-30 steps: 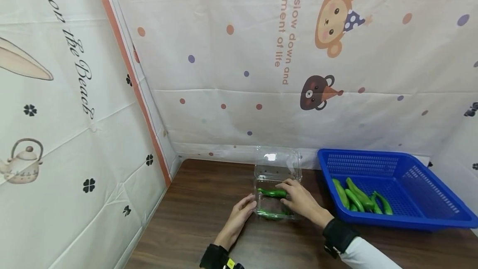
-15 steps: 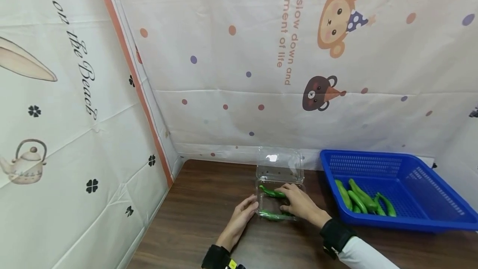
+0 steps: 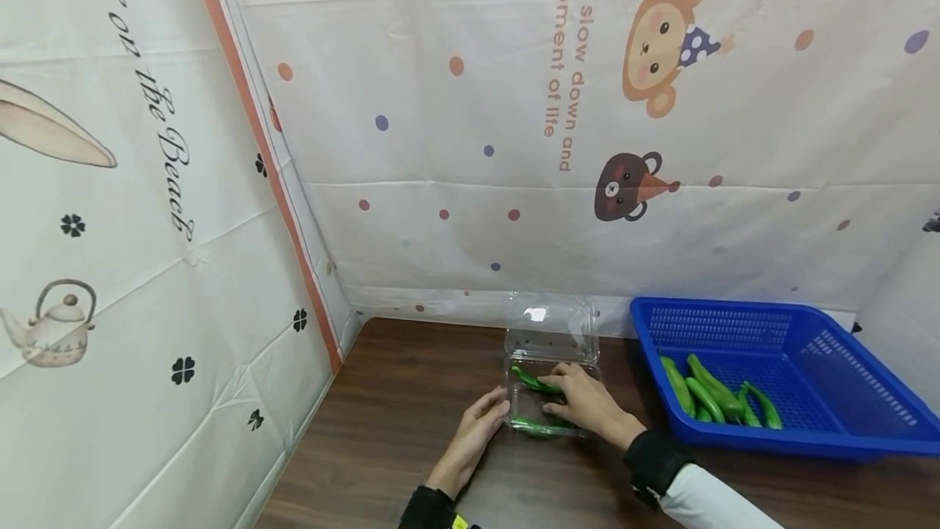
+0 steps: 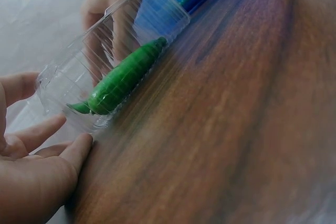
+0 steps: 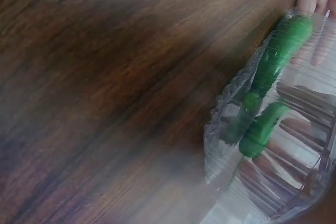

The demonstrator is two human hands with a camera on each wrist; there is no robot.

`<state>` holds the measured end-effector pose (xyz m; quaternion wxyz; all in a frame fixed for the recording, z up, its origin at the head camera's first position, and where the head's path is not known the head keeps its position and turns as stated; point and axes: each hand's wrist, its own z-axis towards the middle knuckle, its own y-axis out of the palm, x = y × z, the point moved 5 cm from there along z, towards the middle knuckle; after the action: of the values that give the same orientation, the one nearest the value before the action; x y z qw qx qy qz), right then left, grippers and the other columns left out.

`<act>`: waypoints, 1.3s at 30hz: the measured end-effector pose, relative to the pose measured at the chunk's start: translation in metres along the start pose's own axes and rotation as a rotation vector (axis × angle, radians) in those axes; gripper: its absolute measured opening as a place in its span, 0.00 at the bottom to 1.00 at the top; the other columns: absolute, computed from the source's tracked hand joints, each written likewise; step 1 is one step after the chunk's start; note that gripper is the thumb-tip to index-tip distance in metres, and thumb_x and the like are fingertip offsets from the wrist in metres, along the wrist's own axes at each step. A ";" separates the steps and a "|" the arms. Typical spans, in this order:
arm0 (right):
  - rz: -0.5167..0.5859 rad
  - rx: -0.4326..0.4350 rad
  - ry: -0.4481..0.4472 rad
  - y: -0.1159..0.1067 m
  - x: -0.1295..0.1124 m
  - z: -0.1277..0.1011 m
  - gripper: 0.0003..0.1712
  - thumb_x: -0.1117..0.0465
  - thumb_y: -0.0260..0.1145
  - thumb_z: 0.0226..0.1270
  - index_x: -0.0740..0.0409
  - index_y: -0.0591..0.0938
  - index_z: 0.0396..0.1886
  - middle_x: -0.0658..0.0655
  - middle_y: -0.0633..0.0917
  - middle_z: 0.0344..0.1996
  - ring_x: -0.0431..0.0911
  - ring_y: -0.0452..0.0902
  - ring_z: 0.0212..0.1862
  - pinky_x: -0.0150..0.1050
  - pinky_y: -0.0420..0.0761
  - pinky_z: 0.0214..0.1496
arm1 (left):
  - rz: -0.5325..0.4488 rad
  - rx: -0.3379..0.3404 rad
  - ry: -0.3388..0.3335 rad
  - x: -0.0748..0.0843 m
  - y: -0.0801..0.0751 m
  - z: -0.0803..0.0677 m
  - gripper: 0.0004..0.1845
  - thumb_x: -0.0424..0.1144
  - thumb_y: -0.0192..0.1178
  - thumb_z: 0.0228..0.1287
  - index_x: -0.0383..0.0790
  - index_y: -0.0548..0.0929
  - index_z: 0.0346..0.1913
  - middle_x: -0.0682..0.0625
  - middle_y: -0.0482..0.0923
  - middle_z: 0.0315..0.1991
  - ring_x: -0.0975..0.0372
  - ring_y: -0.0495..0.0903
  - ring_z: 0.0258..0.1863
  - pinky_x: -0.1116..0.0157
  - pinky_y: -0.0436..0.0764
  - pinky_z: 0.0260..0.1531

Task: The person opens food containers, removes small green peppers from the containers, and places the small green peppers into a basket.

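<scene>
A clear plastic clamshell box (image 3: pixel 525 402) stands on the wooden table with its lid (image 3: pixel 551 325) tipped up at the back. Two green peppers lie in it, one at the rear (image 3: pixel 530 380) and one along the front wall (image 3: pixel 538 428). My left hand (image 3: pixel 485 419) touches the box's left side with straight fingers (image 4: pixel 50 129). My right hand (image 3: pixel 580 400) reaches into the box from the right, and its fingers rest on the rear pepper's right end. The wrist views show the front pepper (image 4: pixel 123 77) and both peppers (image 5: pixel 273 64) through the ribbed wall.
A blue plastic basket (image 3: pixel 822 349) sits on the table to the right and holds several green peppers (image 3: pixel 708 394). Printed cloth walls close in the back and the left. Bare wooden table (image 3: pixel 411 415) lies to the left and in front of the box.
The right hand has slid a little further into the box, and the rear pepper has tilted slightly. The left hand has stayed against the box's side.
</scene>
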<state>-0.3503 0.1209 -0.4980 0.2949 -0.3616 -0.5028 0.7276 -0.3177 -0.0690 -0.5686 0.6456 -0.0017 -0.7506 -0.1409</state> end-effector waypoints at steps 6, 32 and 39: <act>-0.007 0.008 0.048 0.004 -0.001 0.004 0.24 0.57 0.79 0.58 0.57 0.88 0.55 0.52 0.82 0.41 0.47 0.78 0.44 0.38 0.82 0.33 | -0.005 0.000 -0.008 0.000 0.000 0.000 0.32 0.46 0.56 0.78 0.30 0.66 0.75 0.33 0.49 0.81 0.42 0.55 0.80 0.46 0.63 0.79; 0.004 0.000 0.024 0.010 -0.006 0.007 0.15 0.66 0.80 0.53 0.55 0.92 0.42 0.52 0.83 0.36 0.49 0.82 0.39 0.43 0.85 0.32 | -0.026 -0.008 0.022 0.001 0.002 -0.002 0.33 0.44 0.57 0.77 0.28 0.64 0.76 0.32 0.52 0.80 0.43 0.57 0.79 0.47 0.62 0.80; -0.010 0.014 0.004 0.009 -0.005 0.005 0.14 0.65 0.80 0.53 0.54 0.92 0.41 0.51 0.86 0.36 0.51 0.83 0.42 0.47 0.87 0.37 | -0.021 -0.008 0.025 0.001 0.001 -0.003 0.32 0.44 0.57 0.77 0.27 0.65 0.75 0.33 0.51 0.81 0.43 0.56 0.80 0.47 0.61 0.80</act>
<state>-0.3522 0.1114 -0.5039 0.3019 -0.3585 -0.4989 0.7290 -0.3149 -0.0687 -0.5669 0.6535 0.0053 -0.7417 -0.1508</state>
